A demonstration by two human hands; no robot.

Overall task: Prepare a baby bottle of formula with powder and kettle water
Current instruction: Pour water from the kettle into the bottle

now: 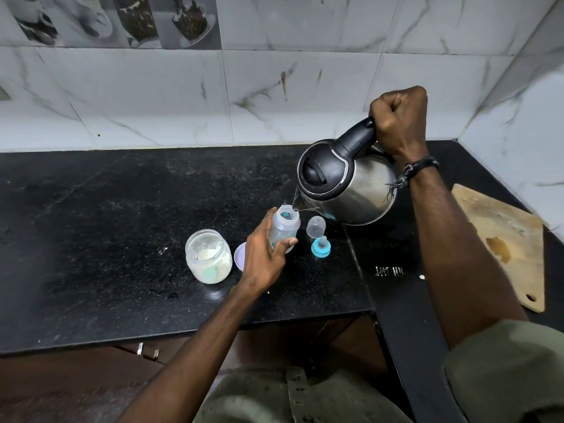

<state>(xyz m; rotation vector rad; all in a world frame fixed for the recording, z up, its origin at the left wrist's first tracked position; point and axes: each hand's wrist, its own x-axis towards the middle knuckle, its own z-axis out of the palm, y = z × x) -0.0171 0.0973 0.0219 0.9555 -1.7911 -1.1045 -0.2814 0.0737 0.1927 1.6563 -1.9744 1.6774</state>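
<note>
My left hand point(265, 258) grips the clear baby bottle point(285, 225), which stands open-topped on the black counter point(106, 224). My right hand point(398, 120) is closed around the black handle of the steel kettle point(351, 184). The kettle is tilted, its spout right over the bottle's mouth, and a thin stream of water runs in. An open glass jar of white formula powder point(209, 257) stands left of the bottle, its pale lid point(239, 257) lying beside it. The blue teat ring point(321, 247) and the clear bottle cap point(316, 226) lie just right of the bottle.
A wooden cutting board point(506, 239) lies on the counter at the right, near the corner. Marble-tiled walls point(274, 87) close off the back and right side. The counter's front edge runs above brown cabinet doors point(146, 354).
</note>
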